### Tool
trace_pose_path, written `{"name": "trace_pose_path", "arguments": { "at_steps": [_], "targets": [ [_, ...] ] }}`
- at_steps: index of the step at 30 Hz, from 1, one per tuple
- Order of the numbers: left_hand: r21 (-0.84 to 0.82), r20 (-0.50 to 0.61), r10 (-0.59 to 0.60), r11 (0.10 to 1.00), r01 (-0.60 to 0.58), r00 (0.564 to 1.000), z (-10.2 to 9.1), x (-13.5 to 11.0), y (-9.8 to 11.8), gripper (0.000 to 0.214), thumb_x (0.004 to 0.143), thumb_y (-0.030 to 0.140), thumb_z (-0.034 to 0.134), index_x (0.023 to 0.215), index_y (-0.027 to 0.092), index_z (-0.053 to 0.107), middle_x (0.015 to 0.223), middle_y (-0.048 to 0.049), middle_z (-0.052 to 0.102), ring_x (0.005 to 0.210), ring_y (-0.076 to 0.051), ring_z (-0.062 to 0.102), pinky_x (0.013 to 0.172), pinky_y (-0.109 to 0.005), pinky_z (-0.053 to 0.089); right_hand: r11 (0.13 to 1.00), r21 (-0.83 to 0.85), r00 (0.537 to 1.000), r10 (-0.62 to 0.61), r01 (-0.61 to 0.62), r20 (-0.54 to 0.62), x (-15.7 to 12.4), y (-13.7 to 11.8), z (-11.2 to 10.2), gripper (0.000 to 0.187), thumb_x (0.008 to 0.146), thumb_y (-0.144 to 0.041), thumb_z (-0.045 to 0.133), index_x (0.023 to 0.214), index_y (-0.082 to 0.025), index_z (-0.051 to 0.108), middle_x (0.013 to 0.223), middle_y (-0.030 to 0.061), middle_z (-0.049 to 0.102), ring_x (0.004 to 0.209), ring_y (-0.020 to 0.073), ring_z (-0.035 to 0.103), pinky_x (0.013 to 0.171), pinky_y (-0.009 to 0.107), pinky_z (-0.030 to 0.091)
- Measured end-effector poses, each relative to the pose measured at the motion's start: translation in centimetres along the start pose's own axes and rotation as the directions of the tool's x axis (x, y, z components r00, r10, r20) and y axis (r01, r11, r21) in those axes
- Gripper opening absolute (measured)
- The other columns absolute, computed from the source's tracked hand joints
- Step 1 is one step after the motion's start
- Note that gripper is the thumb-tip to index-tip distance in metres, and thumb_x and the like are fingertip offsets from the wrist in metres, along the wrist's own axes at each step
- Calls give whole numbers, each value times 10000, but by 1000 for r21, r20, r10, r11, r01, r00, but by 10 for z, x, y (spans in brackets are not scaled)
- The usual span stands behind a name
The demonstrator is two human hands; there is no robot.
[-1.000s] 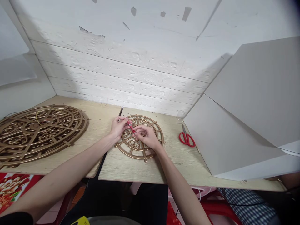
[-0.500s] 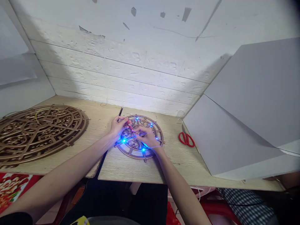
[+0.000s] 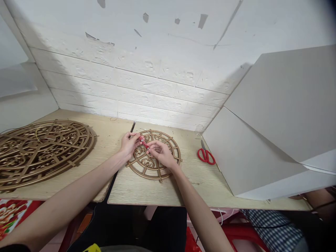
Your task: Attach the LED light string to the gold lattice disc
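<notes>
Over a round gold-coloured openwork frame point(image 3: 145, 172), both hands meet at a small, slim red piece with silvery bits point(image 3: 143, 141); its exact kind is too small to tell. My left hand point(image 3: 129, 144) pinches its upper left end between thumb and fingers. On the lower right end, the fingertips of my right hand point(image 3: 161, 154) are closed as well. The frame lies flat on the table, its scrollwork partly covered by my hands. None of its lights glow.
Red-handled scissors point(image 3: 206, 156) lie to the right, beside a folded white board point(image 3: 249, 164). Several larger gold-coloured openwork discs point(image 3: 70, 163) are stacked at left. A narrow gap splits the wooden tabletop point(image 3: 147, 194). A person's arm point(image 3: 321, 203) shows at far right.
The blue lights around the frame have gone out. Both hands keep their pinch on the red piece, with my right fingers slightly shifted. The whole view has shifted a little.
</notes>
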State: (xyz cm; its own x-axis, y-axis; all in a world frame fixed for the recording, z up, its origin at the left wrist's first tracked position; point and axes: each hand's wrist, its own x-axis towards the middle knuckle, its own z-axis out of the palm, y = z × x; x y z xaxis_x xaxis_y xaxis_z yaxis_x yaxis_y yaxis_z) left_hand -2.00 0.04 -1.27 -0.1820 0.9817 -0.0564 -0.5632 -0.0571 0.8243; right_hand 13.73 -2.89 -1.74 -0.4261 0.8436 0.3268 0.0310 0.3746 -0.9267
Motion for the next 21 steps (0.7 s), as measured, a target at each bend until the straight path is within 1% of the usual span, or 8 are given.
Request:
{"name": "trace_pose_path", "arguments": {
  "at_steps": [2, 5, 8, 10, 12, 14, 18, 21],
  "targets": [
    [-11, -22, -1, 1000, 1, 1000, 0, 0, 1, 255, 659, 129, 707, 722, 151, 461, 660, -45, 653, 602, -137, 647, 512, -190, 477, 999, 30, 999, 35, -33, -41, 2, 3, 0, 268, 778, -368, 645, 930, -167, 553, 754, 30, 659, 670, 139, 630, 598, 237, 491],
    [-24, -38, -10, 1000, 9, 999, 0, 1, 1, 239, 681, 112, 687, 732, 151, 458, 672, -51, 657, 611, -141, 654, 522, -195, 491, 997, 28, 994, 74, -72, -79, 3, 6, -1, 271, 755, -382, 666, 863, -163, 549, 729, 36, 667, 644, 139, 622, 560, 228, 471],
    [-28, -51, -14, 1000, 13, 999, -2, 4, 0, 202, 710, 87, 650, 739, 148, 460, 674, -62, 662, 612, -145, 659, 518, -189, 493, 998, 16, 992, 64, -62, -105, 3, 5, -1, 262, 734, -369, 685, 833, -147, 586, 732, 47, 673, 674, 147, 629, 605, 240, 476],
    [-34, -54, -13, 999, 12, 998, -2, 5, 0, 179, 732, 71, 620, 740, 147, 459, 668, -64, 663, 613, -143, 661, 524, -187, 496, 996, 46, 987, 80, -74, -143, 4, 4, 0, 264, 719, -365, 695, 814, -137, 605, 713, 45, 666, 649, 140, 613, 603, 239, 466],
    [-44, -57, -15, 999, 13, 998, -2, 5, 1, 168, 746, 61, 600, 737, 147, 456, 662, -62, 663, 611, -138, 660, 533, -186, 499, 988, 77, 973, 146, -134, -178, 4, 2, 1, 278, 707, -386, 697, 783, -131, 616, 652, 26, 639, 549, 108, 546, 521, 215, 412],
    [-45, -62, -19, 999, 16, 998, -2, 4, 1, 164, 754, 58, 593, 735, 145, 456, 658, -63, 664, 604, -135, 658, 536, -188, 501, 975, 92, 959, 216, -202, -186, 4, 0, 1, 293, 693, -409, 698, 747, -130, 626, 590, -2, 593, 485, 80, 462, 462, 196, 338],
    [-26, -53, -13, 1000, 12, 999, -1, 3, 1, 156, 761, 61, 593, 737, 144, 463, 648, -69, 666, 598, -138, 657, 517, -182, 492, 961, 123, 948, 268, -249, -171, 4, -4, 1, 318, 651, -432, 726, 703, -133, 632, 523, -41, 502, 457, 56, 372, 434, 185, 259],
    [-45, -59, -31, 999, 29, 998, -2, 4, 1, 150, 761, 58, 592, 734, 143, 471, 650, -67, 667, 601, -136, 659, 520, -176, 489, 941, 165, 939, 317, -295, -131, 3, -8, 0, 357, 636, -461, 739, 716, -133, 623, 461, -76, 406, 397, 34, 255, 390, 184, 157]
  ]
}}
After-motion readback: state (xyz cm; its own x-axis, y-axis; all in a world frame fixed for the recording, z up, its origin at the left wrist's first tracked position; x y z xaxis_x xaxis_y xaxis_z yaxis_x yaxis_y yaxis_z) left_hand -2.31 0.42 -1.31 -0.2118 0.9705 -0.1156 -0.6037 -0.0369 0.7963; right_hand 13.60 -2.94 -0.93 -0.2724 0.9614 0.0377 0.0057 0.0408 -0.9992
